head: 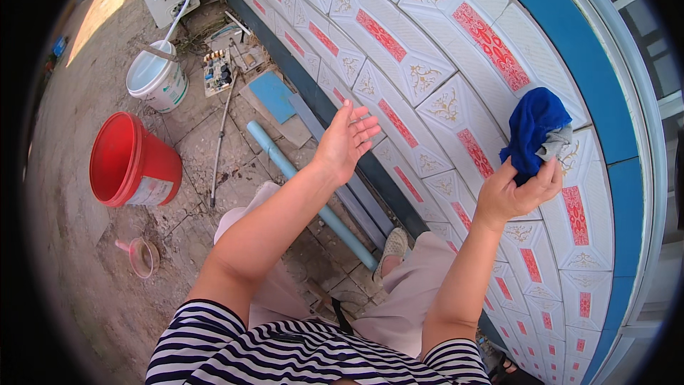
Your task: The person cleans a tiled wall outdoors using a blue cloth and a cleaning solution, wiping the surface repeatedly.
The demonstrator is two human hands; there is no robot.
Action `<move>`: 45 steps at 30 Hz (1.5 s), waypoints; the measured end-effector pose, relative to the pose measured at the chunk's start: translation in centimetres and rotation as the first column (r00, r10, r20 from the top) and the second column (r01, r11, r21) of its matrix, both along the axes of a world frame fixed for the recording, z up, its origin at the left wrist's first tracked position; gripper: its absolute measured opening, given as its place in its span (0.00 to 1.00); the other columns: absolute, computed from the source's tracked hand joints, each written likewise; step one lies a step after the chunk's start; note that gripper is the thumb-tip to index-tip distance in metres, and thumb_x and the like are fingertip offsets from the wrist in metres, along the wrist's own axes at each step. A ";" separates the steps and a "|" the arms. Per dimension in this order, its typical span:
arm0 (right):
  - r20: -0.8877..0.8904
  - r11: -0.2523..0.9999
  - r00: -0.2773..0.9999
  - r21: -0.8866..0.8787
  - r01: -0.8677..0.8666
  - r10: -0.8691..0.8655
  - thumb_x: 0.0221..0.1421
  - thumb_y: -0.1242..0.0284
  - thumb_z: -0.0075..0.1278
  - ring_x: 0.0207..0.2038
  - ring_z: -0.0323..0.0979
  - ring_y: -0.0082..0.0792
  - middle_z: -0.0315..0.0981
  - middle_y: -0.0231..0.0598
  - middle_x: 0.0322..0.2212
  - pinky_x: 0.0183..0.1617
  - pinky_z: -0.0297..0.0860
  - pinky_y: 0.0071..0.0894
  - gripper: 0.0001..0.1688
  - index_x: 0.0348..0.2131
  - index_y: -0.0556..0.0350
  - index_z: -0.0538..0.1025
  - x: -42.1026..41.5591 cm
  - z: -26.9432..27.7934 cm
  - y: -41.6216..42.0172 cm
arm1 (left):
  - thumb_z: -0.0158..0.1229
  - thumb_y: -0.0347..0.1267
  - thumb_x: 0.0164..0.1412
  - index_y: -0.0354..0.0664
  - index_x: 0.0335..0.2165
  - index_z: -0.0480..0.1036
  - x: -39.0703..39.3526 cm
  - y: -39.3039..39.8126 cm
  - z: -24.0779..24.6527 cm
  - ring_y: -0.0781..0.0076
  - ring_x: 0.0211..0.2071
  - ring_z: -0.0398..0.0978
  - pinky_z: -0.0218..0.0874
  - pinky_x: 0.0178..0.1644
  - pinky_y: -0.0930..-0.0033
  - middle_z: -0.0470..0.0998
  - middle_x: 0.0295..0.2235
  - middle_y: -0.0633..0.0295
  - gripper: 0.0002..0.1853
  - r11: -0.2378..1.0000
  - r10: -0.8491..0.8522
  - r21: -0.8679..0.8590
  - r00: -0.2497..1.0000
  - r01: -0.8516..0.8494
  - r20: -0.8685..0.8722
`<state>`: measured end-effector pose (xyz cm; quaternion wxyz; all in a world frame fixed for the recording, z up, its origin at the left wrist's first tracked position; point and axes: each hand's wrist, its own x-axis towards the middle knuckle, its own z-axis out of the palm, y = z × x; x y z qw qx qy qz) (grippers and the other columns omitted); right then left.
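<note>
My right hand [521, 187] grips a bunched cloth [534, 128], blue with a grey part, against or just in front of the tiled wall [427, 149]. The tiles are white with raised patterns, red ornamental panels and gold scrolls. Nothing is in my left hand [344, 141]; its fingers are spread apart in the air, nearest the lower rows of tiles. Whether it touches the wall I cannot tell. Blue trim tiles [625, 208] border the wall beside a pale window frame [649, 171].
On the paved ground stand a red bucket [168, 163] and a white bucket [170, 91]. A light-blue pipe [304, 187], a thin metal rod [219, 155], a circuit board [216, 72] and a blue tile [272, 97] lie near the wall. A plastic dipper [143, 258] rests at left.
</note>
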<state>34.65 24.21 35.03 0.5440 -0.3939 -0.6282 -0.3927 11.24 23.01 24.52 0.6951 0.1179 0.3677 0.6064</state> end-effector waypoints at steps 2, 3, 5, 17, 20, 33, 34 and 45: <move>0.205 0.985 0.976 -0.144 0.099 -0.068 0.41 0.84 0.56 0.39 0.67 0.46 0.67 0.48 0.39 0.40 0.65 0.41 0.29 0.47 0.58 0.75 -0.6 -1.5 -0.2 | 0.42 0.55 0.65 0.44 0.51 0.64 0.1 0.0 -0.1 0.70 0.48 0.67 0.55 0.52 0.66 0.71 0.46 0.62 0.29 0.999 0.030 -0.028 0.999 -0.029 0.014; 0.294 0.969 0.955 -0.217 0.115 -0.048 0.37 0.83 0.55 0.37 0.67 0.44 0.67 0.46 0.38 0.37 0.64 0.39 0.28 0.44 0.52 0.78 -1.9 -2.5 -0.3 | 0.42 0.54 0.66 0.44 0.50 0.65 0.1 0.0 -0.2 0.70 0.48 0.68 0.56 0.51 0.67 0.71 0.45 0.63 0.27 0.998 0.042 -0.047 0.999 -0.042 0.010; 0.485 0.914 0.875 -0.355 0.198 -0.002 0.46 0.76 0.49 0.35 0.67 0.39 0.68 0.41 0.37 0.36 0.63 0.37 0.22 0.44 0.48 0.77 -3.5 -5.7 -0.1 | 0.43 0.52 0.66 0.44 0.50 0.66 -0.1 0.2 -0.6 0.71 0.48 0.68 0.56 0.51 0.67 0.72 0.44 0.63 0.25 0.996 0.065 -0.064 0.998 -0.065 0.004; 0.234 0.965 0.970 -0.264 0.003 0.061 0.35 0.86 0.53 0.36 0.67 0.47 0.68 0.48 0.36 0.37 0.65 0.42 0.35 0.48 0.52 0.76 -4.6 -3.2 1.1 | 0.46 0.42 0.67 0.43 0.46 0.68 -2.8 0.5 0.0 0.72 0.44 0.72 0.60 0.47 0.70 0.73 0.42 0.64 0.17 0.956 0.291 -0.058 0.951 -0.287 0.104; 0.234 0.968 0.972 -0.243 0.069 -0.010 0.35 0.87 0.53 0.37 0.68 0.47 0.68 0.48 0.37 0.42 0.67 0.40 0.35 0.48 0.53 0.76 -3.6 -3.5 1.3 | 0.46 0.41 0.67 0.43 0.45 0.69 -3.5 0.7 0.1 0.72 0.44 0.72 0.60 0.47 0.70 0.74 0.42 0.63 0.16 0.948 0.317 -0.060 0.942 -0.312 0.111; 0.277 0.044 0.846 -0.956 0.289 0.455 0.47 0.77 0.52 0.41 0.74 0.46 0.73 0.45 0.38 0.44 0.71 0.44 0.21 0.44 0.49 0.78 -8.3 -12.1 -1.3 | 0.47 0.35 0.65 0.44 0.43 0.69 -1.4 -1.3 0.8 0.75 0.40 0.72 0.61 0.44 0.73 0.75 0.39 0.65 0.11 0.985 0.167 -0.068 0.977 -0.159 0.135; 0.177 0.073 0.892 -0.984 0.162 0.416 0.46 0.78 0.52 0.41 0.74 0.46 0.73 0.45 0.38 0.44 0.70 0.43 0.22 0.45 0.50 0.77 -9.2 -10.9 -1.7 | 0.47 0.35 0.65 0.44 0.43 0.69 -1.2 -1.5 0.9 0.76 0.40 0.72 0.61 0.44 0.73 0.75 0.39 0.65 0.11 0.989 0.134 -0.075 0.983 -0.125 0.125; 0.221 0.995 0.972 0.078 0.066 -0.081 0.49 0.77 0.54 0.40 0.69 0.45 0.68 0.49 0.40 0.43 0.69 0.39 0.25 0.49 0.60 0.72 -7.7 5.3 3.4 | 0.47 0.36 0.65 0.44 0.43 0.70 -2.8 -3.0 2.3 0.80 0.38 0.70 0.59 0.45 0.74 0.74 0.38 0.67 0.11 0.996 0.086 -0.034 0.986 -0.082 0.145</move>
